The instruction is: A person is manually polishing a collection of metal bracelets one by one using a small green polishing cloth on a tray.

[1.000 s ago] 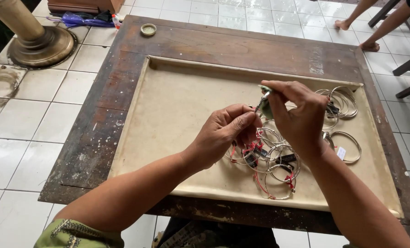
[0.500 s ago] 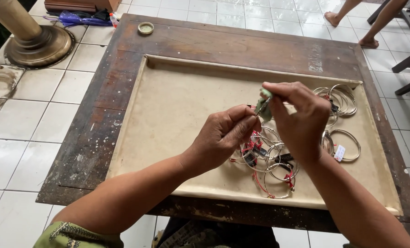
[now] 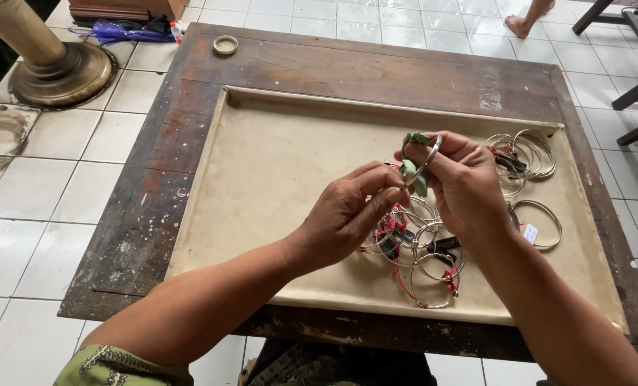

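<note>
On the left, the left hand (image 3: 347, 211) comes in with thumb and forefinger pinched together at the lower end of a silver bangle (image 3: 425, 163) wrapped in a green cloth (image 3: 410, 171), held above the beige tray (image 3: 262, 179) of the wooden bench (image 3: 155, 164). To the right, the right hand (image 3: 469, 186) has its grip closed around the same bangle, steadying it upright. The rubbing would likely go best with the right hand firm while the left works the cloth, well above the pile of bangles (image 3: 419, 243) below and clear of the stack of bangles (image 3: 522, 154) further right.
</note>
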